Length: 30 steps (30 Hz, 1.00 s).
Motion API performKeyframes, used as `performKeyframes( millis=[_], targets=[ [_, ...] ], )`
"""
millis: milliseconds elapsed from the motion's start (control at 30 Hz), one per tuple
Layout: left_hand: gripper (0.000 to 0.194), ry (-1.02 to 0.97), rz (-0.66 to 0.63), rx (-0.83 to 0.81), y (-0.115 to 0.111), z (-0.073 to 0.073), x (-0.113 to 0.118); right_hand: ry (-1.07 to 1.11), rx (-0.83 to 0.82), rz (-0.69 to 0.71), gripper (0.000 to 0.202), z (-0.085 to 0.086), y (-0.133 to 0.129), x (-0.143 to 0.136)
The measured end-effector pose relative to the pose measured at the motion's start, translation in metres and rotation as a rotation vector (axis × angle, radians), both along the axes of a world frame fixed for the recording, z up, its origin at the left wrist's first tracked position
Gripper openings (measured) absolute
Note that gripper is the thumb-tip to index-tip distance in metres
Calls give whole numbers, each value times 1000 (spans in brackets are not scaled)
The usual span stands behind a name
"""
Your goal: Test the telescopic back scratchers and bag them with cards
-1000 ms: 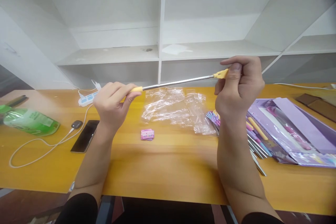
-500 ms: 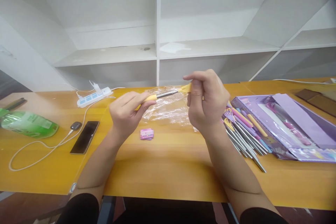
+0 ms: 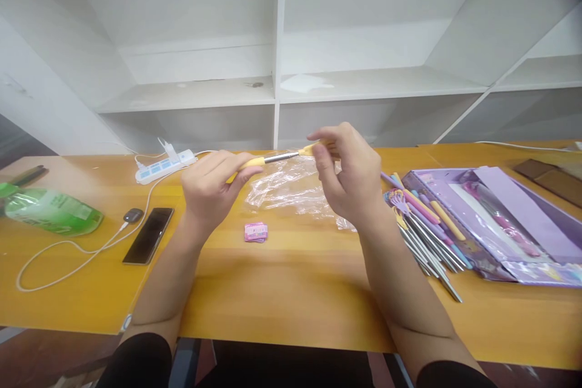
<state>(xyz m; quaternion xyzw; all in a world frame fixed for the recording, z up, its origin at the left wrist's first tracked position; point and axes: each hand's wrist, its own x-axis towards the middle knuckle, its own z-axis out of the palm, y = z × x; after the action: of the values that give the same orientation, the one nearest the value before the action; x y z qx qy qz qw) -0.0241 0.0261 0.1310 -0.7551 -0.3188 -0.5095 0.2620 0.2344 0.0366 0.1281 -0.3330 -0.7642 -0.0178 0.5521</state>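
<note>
A slim stick (image 3: 280, 157) with a silver metal shaft and yellow parts at both ends is held level above the table. My left hand (image 3: 211, 185) is closed on its yellow grip. Thumb and curled fingers of my right hand (image 3: 348, 173) are around the yellow piece at the other end, partly hiding it; the index finger is lifted off. Behind and below the stick lies a crumpled clear plastic wrapper (image 3: 286, 191). Nearer me sits a small stack of pink cards (image 3: 256, 231). Right of my right forearm is a pile of similar metal sticks (image 3: 431, 239) with coloured grips.
A purple box (image 3: 482, 236) with packaged pink items stands at the right, beside a brown flat object (image 3: 543, 171). On the left are a phone (image 3: 148, 235), a white power strip (image 3: 166, 167) with cables, and a green bottle (image 3: 52, 212). White shelves (image 3: 364, 82) rise behind.
Both hands have shifted slightly left with the stick. My right hand has turned a little, showing more of its fingers. The camera view has moved slightly.
</note>
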Motion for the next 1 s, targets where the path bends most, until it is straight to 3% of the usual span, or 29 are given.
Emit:
performKeyframes(
  millis=[100, 200, 367, 633, 900, 1000],
  targets=[
    [26, 67, 78, 59, 3, 5, -12, -178, -61, 44, 21, 5, 0, 9],
    [31, 97, 145, 113, 5, 10, -21, -293, -4, 67, 14, 7, 2, 12],
    [14, 155, 148, 132, 0, 12, -22, -286, 168, 5, 12, -2, 12, 2],
    [13, 109, 120, 172, 6, 9, -27, -264, 409, -118, 4, -5, 16, -3],
    [10, 36, 162, 181, 4, 25, -77, -177, 539, -220, 15, 8, 32, 47],
    [5, 29, 209, 137, 6, 27, -83, -167, 532, -225, 17, 8, 37, 61]
  ],
)
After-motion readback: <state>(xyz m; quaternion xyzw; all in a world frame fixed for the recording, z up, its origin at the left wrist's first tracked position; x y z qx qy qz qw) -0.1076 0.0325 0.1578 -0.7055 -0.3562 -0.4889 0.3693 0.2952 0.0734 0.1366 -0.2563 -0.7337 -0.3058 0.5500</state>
